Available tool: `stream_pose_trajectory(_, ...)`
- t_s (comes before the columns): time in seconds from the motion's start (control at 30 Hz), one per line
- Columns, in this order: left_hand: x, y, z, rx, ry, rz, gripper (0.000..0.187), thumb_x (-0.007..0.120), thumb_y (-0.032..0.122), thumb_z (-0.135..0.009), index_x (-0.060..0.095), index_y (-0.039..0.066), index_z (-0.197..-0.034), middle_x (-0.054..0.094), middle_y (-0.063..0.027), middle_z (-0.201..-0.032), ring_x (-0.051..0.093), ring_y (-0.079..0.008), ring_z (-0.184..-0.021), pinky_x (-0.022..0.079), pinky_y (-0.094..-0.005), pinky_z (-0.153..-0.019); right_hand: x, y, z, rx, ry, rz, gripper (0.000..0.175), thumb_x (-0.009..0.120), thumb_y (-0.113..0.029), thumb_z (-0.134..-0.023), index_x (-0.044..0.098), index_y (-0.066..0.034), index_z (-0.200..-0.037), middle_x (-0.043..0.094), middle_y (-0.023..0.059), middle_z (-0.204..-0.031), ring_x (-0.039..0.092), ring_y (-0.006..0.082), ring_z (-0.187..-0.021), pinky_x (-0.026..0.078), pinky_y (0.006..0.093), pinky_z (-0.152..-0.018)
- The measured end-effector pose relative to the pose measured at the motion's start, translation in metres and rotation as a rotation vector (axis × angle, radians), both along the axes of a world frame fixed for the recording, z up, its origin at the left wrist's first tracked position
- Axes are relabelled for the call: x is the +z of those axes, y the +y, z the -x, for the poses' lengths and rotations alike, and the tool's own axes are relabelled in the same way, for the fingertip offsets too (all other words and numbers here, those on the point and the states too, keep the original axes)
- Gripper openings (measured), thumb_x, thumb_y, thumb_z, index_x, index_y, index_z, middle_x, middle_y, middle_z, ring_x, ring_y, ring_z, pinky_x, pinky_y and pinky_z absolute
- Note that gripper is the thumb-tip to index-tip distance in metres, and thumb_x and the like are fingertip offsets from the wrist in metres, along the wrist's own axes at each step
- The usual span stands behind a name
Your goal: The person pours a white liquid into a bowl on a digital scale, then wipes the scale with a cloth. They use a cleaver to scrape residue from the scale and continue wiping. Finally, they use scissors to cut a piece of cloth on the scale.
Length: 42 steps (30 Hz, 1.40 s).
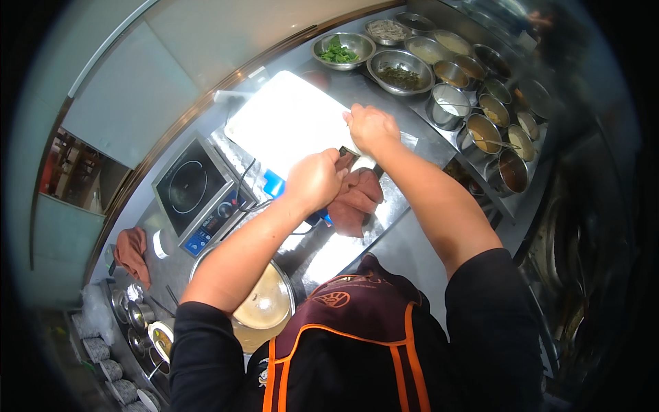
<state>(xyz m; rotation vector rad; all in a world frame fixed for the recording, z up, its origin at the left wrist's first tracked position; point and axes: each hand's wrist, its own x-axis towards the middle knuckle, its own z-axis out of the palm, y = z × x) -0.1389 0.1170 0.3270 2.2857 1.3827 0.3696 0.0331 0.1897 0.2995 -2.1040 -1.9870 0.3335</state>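
Observation:
A bright white rectangular board or lid [288, 118], washed out by glare, lies before me on the steel counter. My right hand [374, 129] grips its right corner, the thumb near the edge. My left hand [320, 180] is closed at its near edge beside a brown cloth [358, 201]; its fingers are partly hidden, and whether it holds the board, the cloth or both is unclear. The cloth hangs crumpled below both hands. A blue object [274, 184] shows partly under the board, beside my left wrist.
An induction cooker [193, 190] stands left, its black cable running toward the board. A second brown cloth [132, 255] lies beyond it. A large pot of pale liquid [262, 301] is under my left forearm. Steel bowls of greens [342, 51] and several steel pots [449, 105] stand upper right.

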Motion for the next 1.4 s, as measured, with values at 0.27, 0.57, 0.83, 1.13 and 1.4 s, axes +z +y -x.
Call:
stream_pose_trajectory(0.27, -0.024, -0.005, 0.003, 0.153, -0.196, -0.014, 0.024, 0.069, 0.026, -0.091, 0.062, 0.004, -0.084, 0.067, -0.0206, -0.083, 0.065, -0.0441, -0.082, 0.049, -0.0508, -0.07, 0.004, -0.001, 0.0, -0.004, -0.005, 0.03, 0.046, 0.041, -0.044, -0.107, 0.067, -0.0069, -0.117, 0.072, 0.0191, -0.114, 0.067, 0.0378, -0.111, 0.05, 0.0473, -0.095)
stream_pose_trajectory(0.57, -0.034, -0.002, 0.016, 0.04, -0.337, -0.063, 0.033, 0.08, 0.023, -0.085, 0.055, 0.003, -0.075, 0.053, -0.0165, -0.064, 0.049, -0.0343, -0.058, 0.043, -0.0406, -0.055, 0.004, -0.006, -0.001, -0.004, -0.028, 0.031, 0.044, 0.042, -0.043, -0.108, 0.066, -0.0065, -0.113, 0.072, 0.0204, -0.109, 0.067, 0.0386, -0.106, 0.049, 0.049, -0.093)
stream_pose_trajectory(0.83, -0.038, 0.002, 0.021, -0.022, -0.38, -0.035, 0.037, 0.082, 0.022, -0.084, 0.053, 0.003, -0.073, 0.049, -0.0146, -0.062, 0.042, -0.0286, -0.056, 0.042, -0.0387, -0.054, 0.012, -0.008, 0.0, 0.002, -0.065, 0.022, 0.044, 0.042, -0.041, -0.108, 0.068, -0.0063, -0.111, 0.073, 0.0193, -0.11, 0.067, 0.036, -0.107, 0.05, 0.0484, -0.091)
stream_pose_trajectory(1.13, -0.033, -0.002, 0.018, 0.054, -0.251, -0.091, 0.029, 0.077, 0.028, -0.086, 0.059, 0.006, -0.079, 0.063, -0.0173, -0.075, 0.062, -0.0421, -0.072, 0.048, -0.0462, -0.062, -0.016, 0.005, -0.019, -0.094, 0.268, -0.235, 0.05, 0.059, -0.052, -0.098, 0.071, -0.004, -0.103, 0.071, 0.0207, -0.093, 0.069, 0.0357, -0.089, 0.053, 0.0456, -0.082)
stream_pose_trajectory(1.4, -0.037, -0.007, 0.012, 0.134, -0.293, -0.172, 0.038, 0.082, 0.022, -0.083, 0.052, 0.004, -0.069, 0.052, -0.0163, -0.064, 0.051, -0.0382, -0.059, 0.041, -0.0416, -0.053, -0.136, 0.012, -0.206, -0.149, -0.137, 0.243, 0.061, 0.066, -0.036, -0.092, 0.05, -0.0131, -0.146, 0.053, 0.025, -0.14, 0.055, 0.0412, -0.126, 0.046, 0.0466, -0.103)
